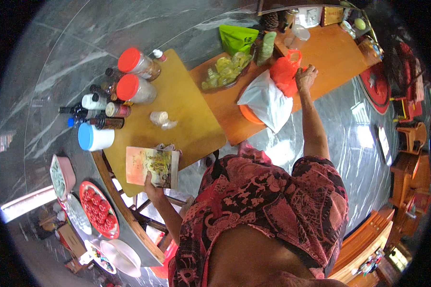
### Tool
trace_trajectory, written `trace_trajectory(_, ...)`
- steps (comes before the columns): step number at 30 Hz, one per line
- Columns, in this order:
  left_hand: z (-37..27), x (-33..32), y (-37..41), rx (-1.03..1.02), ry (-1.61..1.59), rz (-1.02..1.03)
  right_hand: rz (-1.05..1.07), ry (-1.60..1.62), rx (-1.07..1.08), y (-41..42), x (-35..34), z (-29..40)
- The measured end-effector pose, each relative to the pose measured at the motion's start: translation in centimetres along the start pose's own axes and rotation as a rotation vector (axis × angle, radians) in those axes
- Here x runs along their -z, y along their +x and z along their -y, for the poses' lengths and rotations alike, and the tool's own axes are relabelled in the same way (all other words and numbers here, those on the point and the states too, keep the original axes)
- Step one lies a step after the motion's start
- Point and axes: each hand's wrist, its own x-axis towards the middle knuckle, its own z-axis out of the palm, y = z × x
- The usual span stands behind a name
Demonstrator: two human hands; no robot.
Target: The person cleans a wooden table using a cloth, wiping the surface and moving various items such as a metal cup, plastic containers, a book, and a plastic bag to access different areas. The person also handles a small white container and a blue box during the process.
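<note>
My left hand (153, 188) grips the lower edge of a book (152, 166) with a printed picture cover, over the near edge of a yellow-topped table (186, 107). My right hand (306, 77) reaches over the wooden cabinet top (330, 53), at the side of a red plastic bag (285, 73); whether its fingers hold the bag cannot be told. A white plastic bag (267, 100) lies beside the red one, over an orange round dish (250, 114). A small white roll (159, 118) with a clear wrapper rests on the yellow top.
Red-lidded jars (138, 89), several bottles and a blue-lidded tub (95, 137) line the yellow table's far left edge. A basket of green-yellow items (226, 70) and a green pouch (237, 38) stand on the wood. A red tray of cups (99, 210) is at lower left.
</note>
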Motion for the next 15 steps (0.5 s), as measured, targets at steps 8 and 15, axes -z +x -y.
trace_trajectory(8, 0.7, -4.2, 6.0, 0.089, 0.187, -0.128, 0.557, -0.658, 0.483, 0.6, -0.1, -4.2)
trace_trajectory(15, 2.0, -5.9, 5.0, 0.091, 0.257, -0.233, 0.693, -0.571, 0.486, -0.8, -1.5, -11.0)
